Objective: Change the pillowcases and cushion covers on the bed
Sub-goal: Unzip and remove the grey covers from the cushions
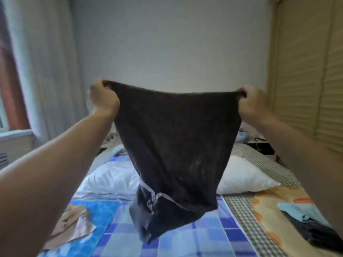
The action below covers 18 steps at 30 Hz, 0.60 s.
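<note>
above the bed (213, 236) we hold a dark pillowcase (174, 145) up, left hand (104, 98) and right hand (255, 102) fingers gripping its top corners.

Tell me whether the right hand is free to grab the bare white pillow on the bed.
Probably not yet. The right hand grips one corner of the dark pillowcase, the left hand the other, and the cloth hangs in front of the white pillow.

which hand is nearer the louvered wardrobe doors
Right. The right hand is beside the louvered doors; the left hand is across the dark pillowcase, toward the curtain.
</note>
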### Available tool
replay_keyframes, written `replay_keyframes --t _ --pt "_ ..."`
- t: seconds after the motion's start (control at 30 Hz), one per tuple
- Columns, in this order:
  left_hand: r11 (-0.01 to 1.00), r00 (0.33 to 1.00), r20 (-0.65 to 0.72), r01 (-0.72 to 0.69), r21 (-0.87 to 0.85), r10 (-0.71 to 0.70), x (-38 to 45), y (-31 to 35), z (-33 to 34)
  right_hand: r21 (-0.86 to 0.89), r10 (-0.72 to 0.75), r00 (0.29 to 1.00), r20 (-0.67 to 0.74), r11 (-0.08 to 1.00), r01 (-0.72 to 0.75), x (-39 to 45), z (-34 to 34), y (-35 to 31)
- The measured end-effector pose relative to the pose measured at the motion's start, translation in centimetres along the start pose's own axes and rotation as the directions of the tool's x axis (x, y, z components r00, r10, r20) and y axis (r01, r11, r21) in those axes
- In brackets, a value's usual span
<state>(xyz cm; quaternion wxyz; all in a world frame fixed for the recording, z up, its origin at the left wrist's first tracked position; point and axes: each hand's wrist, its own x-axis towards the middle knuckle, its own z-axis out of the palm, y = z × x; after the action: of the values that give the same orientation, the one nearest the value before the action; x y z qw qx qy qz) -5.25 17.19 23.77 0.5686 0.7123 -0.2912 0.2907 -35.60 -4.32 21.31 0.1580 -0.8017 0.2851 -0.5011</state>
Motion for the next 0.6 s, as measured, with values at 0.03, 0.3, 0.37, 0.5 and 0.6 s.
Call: replay_keyframes --t 0.03,0.3,0.37,0.5,0.6 --pt "1.0 1.0 0.004 -0.003 -0.014 0.003 0.4 0.1 -0.7 0.017 -0.017 0.988 -0.151 1.0 0.02 0.5 -0.8 -0.2" --pt "0.946 0.95 0.307 0.156 -0.284 -0.065 -1.5 2.4 -0.9 -0.496 0.341 0.912 0.228 0.847 -0.192 -1.6 -1.7 0.6" --pt "0.898 0.873 0.482 0.15 -0.413 0.077 -4.8 5.2 0.4 -0.337 0.181 0.893 0.413 0.941 -0.035 -3.5 -1.2 -1.5" --pt "0.86 0.763 0.562 0.017 -0.51 0.319 -13.5 8.1 6.3 0.162 -0.174 0.907 0.383 0.98 0.119 -7.2 5.5 -3.1" --pt "0.962 0.867 0.455 -0.088 -0.258 0.201 -21.6 3.6 9.3 -0.142 0.01 0.983 0.182 0.99 0.016 -8.3 10.1 3.0"
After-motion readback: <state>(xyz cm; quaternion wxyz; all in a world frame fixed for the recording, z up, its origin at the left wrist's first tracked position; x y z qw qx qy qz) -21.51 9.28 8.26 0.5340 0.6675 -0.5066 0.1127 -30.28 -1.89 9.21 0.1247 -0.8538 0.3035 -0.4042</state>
